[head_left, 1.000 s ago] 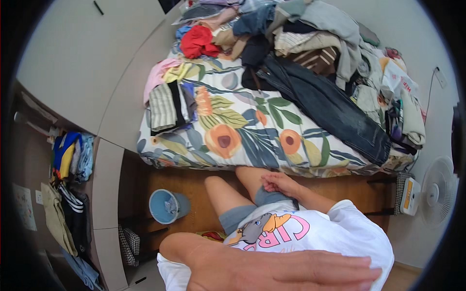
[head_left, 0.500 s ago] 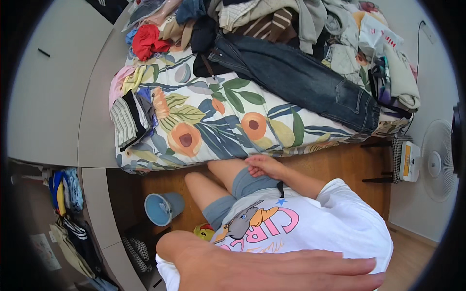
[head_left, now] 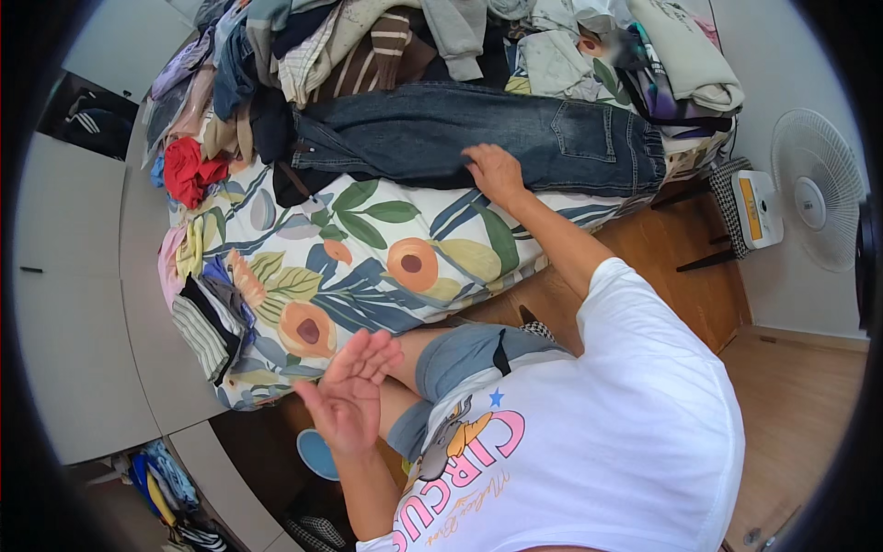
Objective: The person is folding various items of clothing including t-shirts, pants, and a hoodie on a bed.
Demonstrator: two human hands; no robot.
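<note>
A pair of dark blue jeans (head_left: 414, 133) lies lengthwise across the bed, waistband at the right and legs toward the left. Over their near edge is my right hand (head_left: 498, 175), its fingers loosely bent and apart, with nothing seen in them; whether the fingertips touch the denim is unclear. Above my lap, beside the bed's near edge, my left hand (head_left: 354, 382) is raised with its palm up, fingers spread and nothing in it. Under both hands spreads a floral bedsheet (head_left: 368, 276).
Heaped clothes (head_left: 359, 46) line the far side of the bed. A red garment (head_left: 191, 173) and a folded stack (head_left: 207, 322) lie at the left. More folded clothes (head_left: 685, 60) sit at the right, near a white fan (head_left: 809, 189). A blue bucket (head_left: 317, 454) stands on the floor.
My right hand has moved from my lap out over the jeans. My left hand has drawn back from close to the camera to above my lap, palm now up. The view has turned.
</note>
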